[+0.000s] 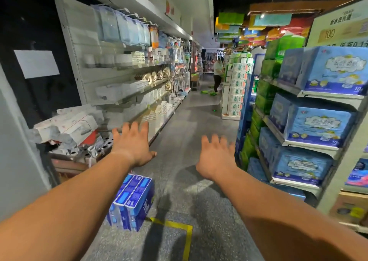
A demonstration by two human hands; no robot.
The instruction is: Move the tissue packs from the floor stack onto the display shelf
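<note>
You are holding your left hand [133,145] and right hand [214,157] out, fingers [127,128] spread, holding nothing. The blue packs [132,201] are sitting on the floor [199,125] under your left arm. The shelf [310,141] is standing at your right.

Dim aisle, bright ceiling lights far back, motion blur, wide-angle bending at edges.

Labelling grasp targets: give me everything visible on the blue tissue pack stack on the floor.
The blue tissue pack stack is a bundle of about three long blue-and-white packs side by side, seemingly wrapped in glossy plastic film, with lighter blue panels on top and white print on the side. It sits on the grey speckled floor, by a yellow tape line, partly hidden under the left forearm. Neither the left hand nor the right hand touches it.
</note>
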